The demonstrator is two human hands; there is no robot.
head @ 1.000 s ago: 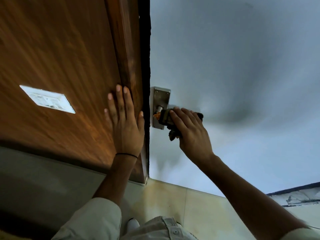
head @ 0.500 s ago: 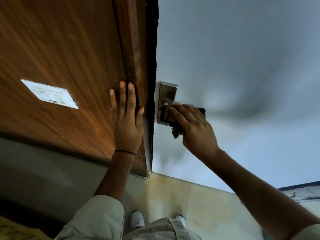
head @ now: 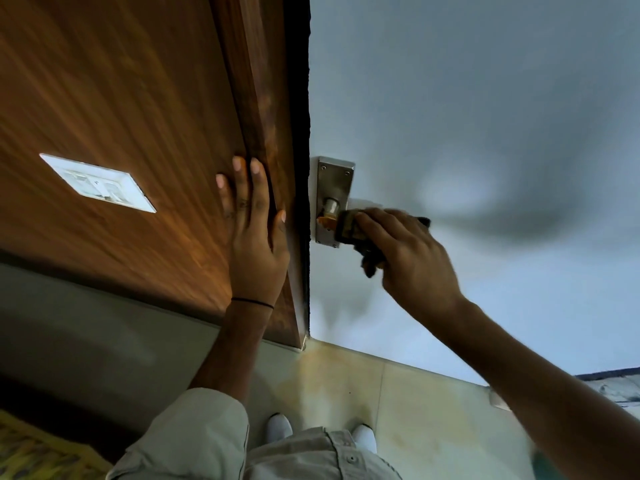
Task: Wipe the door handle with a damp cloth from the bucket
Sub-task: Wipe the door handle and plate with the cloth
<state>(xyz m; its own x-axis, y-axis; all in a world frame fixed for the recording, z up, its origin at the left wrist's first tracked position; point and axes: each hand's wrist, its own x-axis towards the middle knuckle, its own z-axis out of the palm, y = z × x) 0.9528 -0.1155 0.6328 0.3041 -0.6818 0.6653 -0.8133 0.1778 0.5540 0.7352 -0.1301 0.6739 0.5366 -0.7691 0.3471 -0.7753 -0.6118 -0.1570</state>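
A metal door handle plate [head: 334, 180] is fixed on the pale grey door [head: 467, 116], close to its left edge. The lever is wrapped in a dark cloth [head: 348, 230], and my right hand [head: 408, 258] grips that cloth around the lever; most of the lever is hidden. A bit of cloth hangs below my fingers. My left hand [head: 254, 244] lies flat with fingers spread on the brown wooden frame [head: 263, 109] beside the door edge. No bucket is in view.
A white switch plate [head: 98, 183] sits on the wooden panel [head: 104, 98] to the left. Below are beige floor tiles [head: 398, 400], my white shoes [head: 278, 427] and a yellow patterned mat [head: 31, 455] at bottom left.
My right hand with the cloth has slid a little right along the lever, baring the handle's round base. The view shifted slightly; my left hand stays flat on the frame.
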